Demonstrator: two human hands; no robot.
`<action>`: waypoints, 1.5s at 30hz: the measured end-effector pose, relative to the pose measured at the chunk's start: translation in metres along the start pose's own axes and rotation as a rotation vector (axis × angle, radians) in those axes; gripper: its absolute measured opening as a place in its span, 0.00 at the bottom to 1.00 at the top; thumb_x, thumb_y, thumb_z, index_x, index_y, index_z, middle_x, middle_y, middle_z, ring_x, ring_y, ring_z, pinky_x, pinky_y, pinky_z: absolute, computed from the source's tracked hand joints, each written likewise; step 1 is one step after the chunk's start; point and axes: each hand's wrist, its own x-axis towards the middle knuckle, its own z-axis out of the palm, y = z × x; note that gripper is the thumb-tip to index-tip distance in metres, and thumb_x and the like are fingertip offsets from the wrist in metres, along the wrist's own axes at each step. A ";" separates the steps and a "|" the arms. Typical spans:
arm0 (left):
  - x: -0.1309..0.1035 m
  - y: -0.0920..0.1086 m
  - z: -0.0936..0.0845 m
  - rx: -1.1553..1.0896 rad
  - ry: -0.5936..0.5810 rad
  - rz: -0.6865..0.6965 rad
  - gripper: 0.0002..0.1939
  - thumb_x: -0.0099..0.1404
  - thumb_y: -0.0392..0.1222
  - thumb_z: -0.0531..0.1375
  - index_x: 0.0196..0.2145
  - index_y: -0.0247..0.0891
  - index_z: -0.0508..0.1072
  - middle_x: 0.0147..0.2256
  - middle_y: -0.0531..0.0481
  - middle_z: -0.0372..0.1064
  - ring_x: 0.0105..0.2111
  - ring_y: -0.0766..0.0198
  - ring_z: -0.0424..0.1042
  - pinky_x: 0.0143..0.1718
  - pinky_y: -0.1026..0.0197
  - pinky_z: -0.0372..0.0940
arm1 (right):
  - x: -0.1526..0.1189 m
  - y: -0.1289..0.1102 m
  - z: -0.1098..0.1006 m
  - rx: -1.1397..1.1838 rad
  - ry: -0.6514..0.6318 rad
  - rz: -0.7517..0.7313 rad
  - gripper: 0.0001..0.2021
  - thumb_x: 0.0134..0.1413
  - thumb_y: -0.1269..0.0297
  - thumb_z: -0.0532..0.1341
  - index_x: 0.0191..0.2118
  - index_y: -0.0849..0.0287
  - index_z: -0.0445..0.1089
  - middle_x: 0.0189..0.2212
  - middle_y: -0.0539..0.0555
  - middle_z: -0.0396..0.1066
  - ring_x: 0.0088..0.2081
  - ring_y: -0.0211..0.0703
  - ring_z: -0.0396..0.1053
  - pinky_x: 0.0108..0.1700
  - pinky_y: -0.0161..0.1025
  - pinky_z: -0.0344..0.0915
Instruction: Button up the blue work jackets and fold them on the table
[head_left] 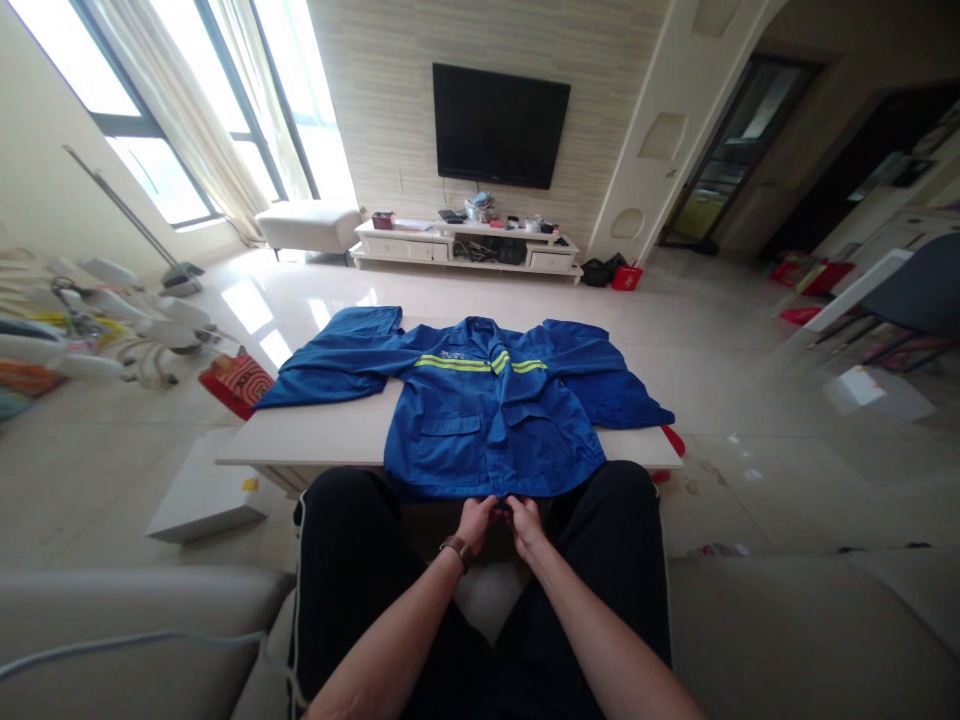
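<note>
A blue work jacket with yellow-green reflective stripes lies spread front side up over a low white table. Its collar points away from me and its hem hangs at the near table edge. Blue cloth also lies beneath both sleeves, at the left and right; whether it is a separate garment I cannot tell. My left hand, with a brown watch on the wrist, pinches the bottom hem at the front opening. Close beside it, my right hand pinches the hem on the other side of the opening. The fingertips are partly hidden.
My knees in dark trousers flank the hands, at the sofa. A white box stands on the floor left of the table. Farther off are a TV cabinet, a padded bench and a red bag. A dark chair stands right.
</note>
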 end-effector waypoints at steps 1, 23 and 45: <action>0.001 -0.001 0.000 0.005 0.004 0.004 0.14 0.49 0.43 0.73 0.27 0.31 0.76 0.25 0.48 0.74 0.22 0.69 0.69 0.26 0.66 0.64 | 0.000 0.000 0.000 0.000 0.004 -0.003 0.10 0.39 0.61 0.69 0.30 0.58 0.73 0.23 0.51 0.75 0.22 0.38 0.66 0.24 0.33 0.59; 0.005 -0.001 -0.003 0.123 0.004 0.061 0.15 0.50 0.46 0.73 0.27 0.31 0.78 0.26 0.46 0.75 0.22 0.68 0.68 0.26 0.65 0.62 | 0.005 0.003 -0.004 -0.103 0.014 -0.125 0.11 0.40 0.59 0.71 0.29 0.59 0.74 0.28 0.55 0.78 0.28 0.43 0.71 0.29 0.35 0.64; -0.003 -0.001 -0.001 0.103 0.036 0.010 0.16 0.50 0.46 0.73 0.27 0.30 0.78 0.25 0.46 0.74 0.22 0.69 0.68 0.24 0.67 0.61 | 0.002 -0.004 -0.002 -0.146 0.001 -0.167 0.11 0.41 0.58 0.68 0.30 0.60 0.74 0.26 0.54 0.77 0.27 0.43 0.70 0.29 0.35 0.64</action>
